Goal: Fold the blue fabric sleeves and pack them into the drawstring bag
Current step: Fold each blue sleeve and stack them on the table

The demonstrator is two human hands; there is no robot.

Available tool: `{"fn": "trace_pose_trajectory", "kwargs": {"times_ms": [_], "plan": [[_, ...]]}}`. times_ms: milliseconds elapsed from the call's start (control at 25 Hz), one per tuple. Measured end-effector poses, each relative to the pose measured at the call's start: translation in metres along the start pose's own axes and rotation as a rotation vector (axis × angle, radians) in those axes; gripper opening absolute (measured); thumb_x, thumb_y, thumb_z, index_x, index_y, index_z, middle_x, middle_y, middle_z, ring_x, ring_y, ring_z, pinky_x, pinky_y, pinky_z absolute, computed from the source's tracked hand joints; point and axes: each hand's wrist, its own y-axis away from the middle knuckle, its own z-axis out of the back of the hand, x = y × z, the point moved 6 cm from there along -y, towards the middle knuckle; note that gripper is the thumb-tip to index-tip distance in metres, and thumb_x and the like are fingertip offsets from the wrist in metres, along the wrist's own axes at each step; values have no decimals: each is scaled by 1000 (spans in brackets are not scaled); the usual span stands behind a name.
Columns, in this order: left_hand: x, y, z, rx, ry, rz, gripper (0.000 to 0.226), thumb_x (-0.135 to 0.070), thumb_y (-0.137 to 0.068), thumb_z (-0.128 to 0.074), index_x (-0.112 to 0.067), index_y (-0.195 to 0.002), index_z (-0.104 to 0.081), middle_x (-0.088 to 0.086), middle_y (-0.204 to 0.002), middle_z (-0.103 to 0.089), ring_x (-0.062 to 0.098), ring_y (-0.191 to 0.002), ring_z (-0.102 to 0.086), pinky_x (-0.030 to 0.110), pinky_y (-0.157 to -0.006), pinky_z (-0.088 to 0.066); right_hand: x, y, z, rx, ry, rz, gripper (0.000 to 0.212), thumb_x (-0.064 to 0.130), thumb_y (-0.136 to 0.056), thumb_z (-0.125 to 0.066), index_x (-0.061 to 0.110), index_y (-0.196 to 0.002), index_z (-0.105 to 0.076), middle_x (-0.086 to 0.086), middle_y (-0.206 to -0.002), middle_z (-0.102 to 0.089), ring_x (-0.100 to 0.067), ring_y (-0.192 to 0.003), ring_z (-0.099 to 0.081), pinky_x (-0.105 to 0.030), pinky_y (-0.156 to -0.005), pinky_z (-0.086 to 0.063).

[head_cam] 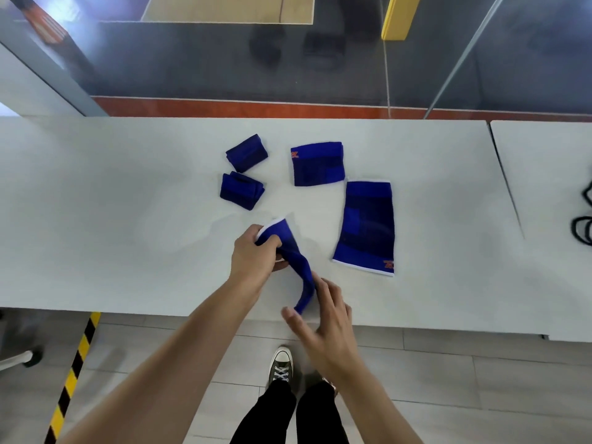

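A blue fabric sleeve [296,261] with a white hem hangs twisted above the white table [112,203]. My left hand [254,254] grips its upper end. My right hand [323,318] touches its lower end near the table's front edge, fingers spread. Two small folded blue sleeves [247,152] [242,190] lie behind my left hand. A half-folded sleeve with an orange logo [318,164] lies at the back centre. A long flat sleeve [366,227] lies to the right. No drawstring bag is in view.
A second white table [544,174] adjoins on the right, with black cords [584,219] at its edge. A glass wall stands behind the tables. Below the front edge are my legs and a sneaker [282,366], and yellow-black floor tape [73,376] at the left.
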Motion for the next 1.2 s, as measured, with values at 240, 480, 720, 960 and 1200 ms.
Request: {"fn": "trace_pose_trajectory", "kwargs": {"times_ms": [240, 480, 720, 960, 1200], "plan": [[-30, 11, -35, 345, -71, -32, 35, 1, -85, -58, -25, -108, -67, 7, -96, -69, 20, -84, -66, 33, -68, -58, -29, -15, 42, -101, -507, -200, 47, 35, -94, -54, 47, -139, -46, 19, -132, -60, -8, -125, -55, -42, -102, -51], [-56, -8, -84, 228, 89, -11, 26, -4, -90, -64, -21, -110, -69, 7, -107, -75, 20, -90, -72, 37, -71, -60, -46, -26, 90, -69, -595, -247, 21, 0, -95, -61, 16, -94, -74, -5, -92, -78, -21, -89, -73, -31, -77, -58], [-110, -43, -140, 128, -512, -575, 7, -19, -90, -68, -23, -96, -68, -15, -88, -67, 4, -78, -60, 10, -63, -42, -79, -30, 126, -189, -386, -276, 10, 17, -101, -54, 19, -99, -63, -4, -81, -72, -15, -61, -68, -24, -58, -51], [-118, -72, -180, 124, -873, -811, 12, -22, -92, -68, -19, -104, -67, -6, -101, -64, 15, -99, -49, 30, -78, -45, -94, -42, 127, -333, -344, -388, 7, 23, -99, -59, 23, -96, -65, 4, -62, -71, -6, -56, -64, -17, -49, -42], [-116, -91, -194, 152, -964, -875, 12, -21, -93, -66, -20, -104, -69, -5, -96, -69, 21, -102, -54, 33, -83, -45, -93, -47, 119, -387, -253, -443, 11, 29, -101, -53, 36, -99, -62, 13, -76, -71, -7, -67, -65, -30, -63, -55]]}}
